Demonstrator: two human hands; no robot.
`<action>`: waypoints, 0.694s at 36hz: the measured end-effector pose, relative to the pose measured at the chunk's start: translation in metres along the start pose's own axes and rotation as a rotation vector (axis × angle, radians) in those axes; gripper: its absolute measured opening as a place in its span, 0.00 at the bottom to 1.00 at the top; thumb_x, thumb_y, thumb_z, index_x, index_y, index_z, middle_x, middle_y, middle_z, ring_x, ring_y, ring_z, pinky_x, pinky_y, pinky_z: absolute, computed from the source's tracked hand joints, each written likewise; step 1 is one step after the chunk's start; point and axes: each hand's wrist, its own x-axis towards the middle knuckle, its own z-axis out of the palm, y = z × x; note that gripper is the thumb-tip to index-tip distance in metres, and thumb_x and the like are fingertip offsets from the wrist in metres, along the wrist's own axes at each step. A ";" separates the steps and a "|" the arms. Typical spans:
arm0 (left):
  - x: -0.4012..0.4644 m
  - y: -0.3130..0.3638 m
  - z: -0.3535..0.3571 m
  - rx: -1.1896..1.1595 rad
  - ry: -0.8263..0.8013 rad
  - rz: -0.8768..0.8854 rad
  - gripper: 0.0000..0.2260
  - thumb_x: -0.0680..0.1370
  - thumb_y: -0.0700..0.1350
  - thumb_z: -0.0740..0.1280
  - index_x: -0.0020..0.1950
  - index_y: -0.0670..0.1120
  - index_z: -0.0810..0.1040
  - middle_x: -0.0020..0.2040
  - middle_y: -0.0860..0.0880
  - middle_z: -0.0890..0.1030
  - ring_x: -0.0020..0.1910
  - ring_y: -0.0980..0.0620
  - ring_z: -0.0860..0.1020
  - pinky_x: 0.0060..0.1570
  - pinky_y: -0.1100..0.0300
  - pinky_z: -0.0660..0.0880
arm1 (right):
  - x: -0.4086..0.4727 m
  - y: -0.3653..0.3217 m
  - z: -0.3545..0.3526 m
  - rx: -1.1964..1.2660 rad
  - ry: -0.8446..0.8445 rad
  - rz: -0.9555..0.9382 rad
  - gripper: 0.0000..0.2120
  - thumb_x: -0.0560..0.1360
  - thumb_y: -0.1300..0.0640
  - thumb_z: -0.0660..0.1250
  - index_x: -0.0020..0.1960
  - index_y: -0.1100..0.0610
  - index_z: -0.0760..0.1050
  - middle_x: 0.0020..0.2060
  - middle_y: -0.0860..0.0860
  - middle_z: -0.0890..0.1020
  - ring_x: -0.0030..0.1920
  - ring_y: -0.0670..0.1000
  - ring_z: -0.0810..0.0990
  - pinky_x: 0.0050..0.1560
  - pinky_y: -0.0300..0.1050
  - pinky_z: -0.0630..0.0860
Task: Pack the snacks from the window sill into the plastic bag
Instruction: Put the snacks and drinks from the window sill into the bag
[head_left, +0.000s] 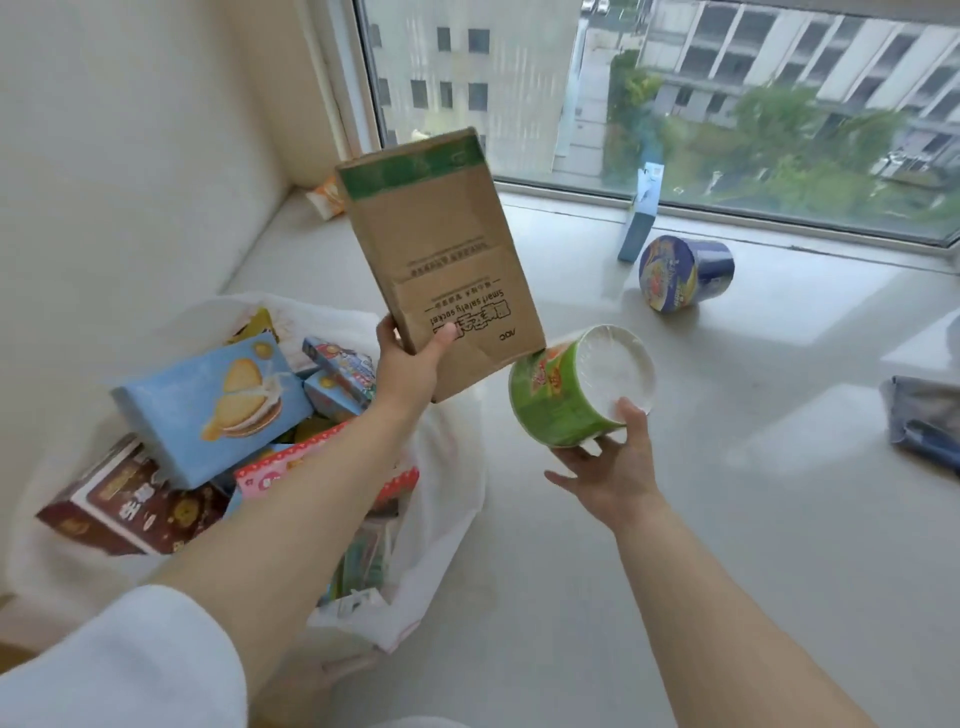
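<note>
My left hand (410, 364) grips a brown cardboard box (441, 260) by its lower corner and holds it upright above the sill. My right hand (613, 467) holds a green noodle cup (566, 395) on its side, its white bottom facing the window. The white plastic bag (447, 519) lies open at the left, filled with several snack boxes, a blue biscuit box (208, 405) on top. On the window sill (675, 493) a blue noodle cup (685, 273) lies on its side, and an orange snack packet (327, 195) sits in the far left corner.
A slim blue box (641, 218) leans against the window frame behind the blue cup. A dark packet (924, 421) lies at the right edge of the sill. The wall closes the left side, the window pane the back.
</note>
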 end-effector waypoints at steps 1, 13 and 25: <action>-0.001 0.003 -0.019 0.007 0.020 0.017 0.28 0.74 0.48 0.71 0.69 0.48 0.62 0.59 0.50 0.77 0.58 0.48 0.77 0.58 0.53 0.75 | -0.003 0.009 0.010 -0.023 -0.007 -0.004 0.48 0.55 0.37 0.68 0.72 0.47 0.58 0.64 0.55 0.72 0.58 0.55 0.79 0.69 0.69 0.55; -0.035 0.016 -0.184 0.162 0.017 -0.170 0.14 0.78 0.49 0.66 0.62 0.49 0.72 0.59 0.47 0.80 0.54 0.47 0.79 0.58 0.48 0.75 | -0.023 0.115 0.083 -0.177 0.185 -0.076 0.45 0.54 0.27 0.62 0.67 0.48 0.68 0.60 0.47 0.75 0.60 0.49 0.73 0.68 0.56 0.60; -0.039 0.040 -0.291 0.669 -0.692 -0.579 0.27 0.64 0.55 0.71 0.63 0.64 0.74 0.59 0.48 0.82 0.53 0.41 0.79 0.31 0.58 0.75 | -0.027 0.119 0.106 0.297 0.248 -0.154 0.23 0.71 0.40 0.63 0.61 0.52 0.70 0.59 0.55 0.74 0.56 0.53 0.75 0.62 0.49 0.73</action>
